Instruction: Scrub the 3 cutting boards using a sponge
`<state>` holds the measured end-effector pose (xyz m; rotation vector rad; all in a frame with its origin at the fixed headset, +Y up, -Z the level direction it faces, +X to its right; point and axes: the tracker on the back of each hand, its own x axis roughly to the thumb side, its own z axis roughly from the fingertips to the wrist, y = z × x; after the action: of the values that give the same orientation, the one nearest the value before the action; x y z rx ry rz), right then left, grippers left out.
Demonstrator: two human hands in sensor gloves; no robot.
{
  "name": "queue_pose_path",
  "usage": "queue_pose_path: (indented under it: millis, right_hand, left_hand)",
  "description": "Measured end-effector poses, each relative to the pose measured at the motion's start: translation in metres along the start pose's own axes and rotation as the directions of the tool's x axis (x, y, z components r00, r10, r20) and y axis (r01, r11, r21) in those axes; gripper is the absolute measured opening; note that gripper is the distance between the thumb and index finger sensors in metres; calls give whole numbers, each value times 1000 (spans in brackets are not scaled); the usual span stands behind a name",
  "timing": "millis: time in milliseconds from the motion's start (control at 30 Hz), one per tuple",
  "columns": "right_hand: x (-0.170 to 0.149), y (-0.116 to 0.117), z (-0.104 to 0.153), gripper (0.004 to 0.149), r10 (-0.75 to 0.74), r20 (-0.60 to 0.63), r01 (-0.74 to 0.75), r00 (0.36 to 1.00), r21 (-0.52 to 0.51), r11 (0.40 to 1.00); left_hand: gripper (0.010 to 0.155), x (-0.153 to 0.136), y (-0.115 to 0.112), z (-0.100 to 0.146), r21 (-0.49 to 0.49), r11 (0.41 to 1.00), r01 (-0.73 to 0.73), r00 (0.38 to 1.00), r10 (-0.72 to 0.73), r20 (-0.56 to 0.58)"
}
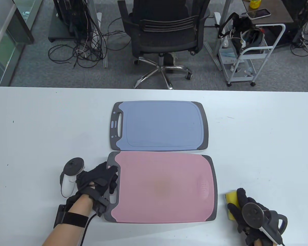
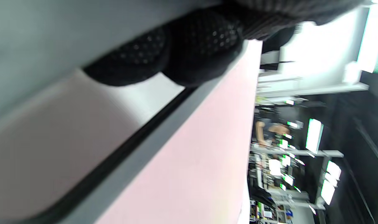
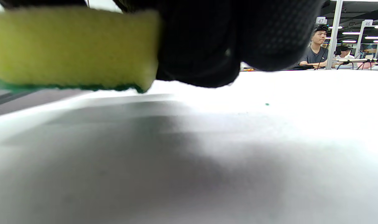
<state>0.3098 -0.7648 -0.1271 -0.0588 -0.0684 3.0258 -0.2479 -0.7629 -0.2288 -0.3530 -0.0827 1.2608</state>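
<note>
Meanwhile left hand [image 1: 100, 179] gripping pink board [image 1: 161, 188]

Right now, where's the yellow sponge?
In the table view the sponge is at the near right, on the table just right of the pink cutting board, gripped by the right hand.

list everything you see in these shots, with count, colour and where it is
cutting boards: 2 in view; blue at the table's middle, pink nearer the person, both grey-edged
sponge: 1, yellow with green underside, right of the pink board
table: 1, white
office chair: 1, black, beyond the table
cart: 1, white, right of the chair
phone: 1, white, side table at top right
cables: black tangle, floor at left
left hand: black glove, grips the pink board's handle
right hand: black glove, holds the sponge
</note>
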Motion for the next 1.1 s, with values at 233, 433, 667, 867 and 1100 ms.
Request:
queue_pose_path:
  millis: [233,433,667,867,1100]
  right_hand:
    - [-7,-7,2,75,-83,-36,82,996,-28,996]
    - [-9,-12,1,74,-146,-46,143,988,-49,988]
    - [-13,-10,3,74,-153,-77,150,985,-36,988]
    - [-17,-14,6,74,-158,-99,153,982,-54,987]
    - [-11,-19,-5,74,-191,-101,183,976,-87,979]
  left_hand:
    - [48,66,9,48,358,915,186,703,-378,603]
    - [40,60,-7,57,125,742,658,559,-593,579]
    - [38,29,-61,63,348,312,884,75,-829,554]
    - [38,14,-81,65,468,145,872,-120,-863,491]
    - [41,6,-80,71,511,362,780,-39,-786,617]
